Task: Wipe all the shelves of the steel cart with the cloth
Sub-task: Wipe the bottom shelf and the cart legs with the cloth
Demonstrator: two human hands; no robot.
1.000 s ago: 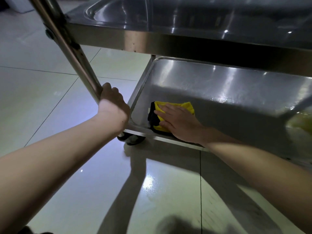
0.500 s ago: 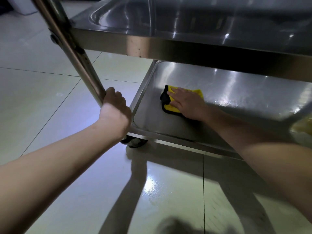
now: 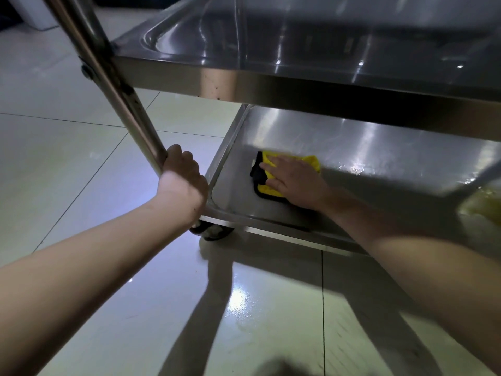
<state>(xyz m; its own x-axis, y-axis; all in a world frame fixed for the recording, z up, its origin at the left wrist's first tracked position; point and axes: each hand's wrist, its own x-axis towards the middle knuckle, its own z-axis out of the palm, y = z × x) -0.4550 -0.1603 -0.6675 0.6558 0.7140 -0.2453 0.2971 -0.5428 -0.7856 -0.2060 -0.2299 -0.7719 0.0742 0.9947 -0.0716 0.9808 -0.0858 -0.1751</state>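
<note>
On the bottom steel shelf of the shiny stainless-steel cart, towards its left end, lies a folded yellow cloth with a black edge. The person's right hand lies flat on top of it, fingers straight and close together, pointing left and pressing the cloth down onto the metal. Most of the cloth is under the palm and fingers; its black border shows just past the fingertips on the left, and a yellow corner sticks out behind the hand on the right. The cloth sits a little way in from the shelf's raised left rim, not touching it.

The left hand is wrapped round the slanted round steel leg post, low down, just above the shelf's front left corner. Under that corner a dark caster wheel rests on the pale glossy tiled floor. The upper steel shelf overhangs the lower one.
</note>
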